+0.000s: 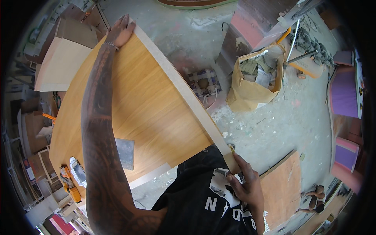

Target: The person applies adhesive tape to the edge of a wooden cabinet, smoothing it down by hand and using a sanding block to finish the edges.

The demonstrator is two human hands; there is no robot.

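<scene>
A large wood-grain panel (156, 102) with a curved left side lies before me. Along its straight right edge runs a long pale strip (172, 72). At the far corner my left hand (120, 32) lies over the panel and the strip's end, fingers spread. The left arm reaches across the panel. Close to my body, my right hand (246, 178) pinches the near, browner end of the strip between thumb and fingers. On the panel, right of my left forearm, rests a flat grey rectangular piece (125, 153).
An orange power tool (69, 184) and a crumpled silvery packet (78, 172) are at the left. A paper sack of scraps (256, 80) stands on the floor beyond the strip. A brown board (282, 188) is at the right; another person (315, 197) is farther off.
</scene>
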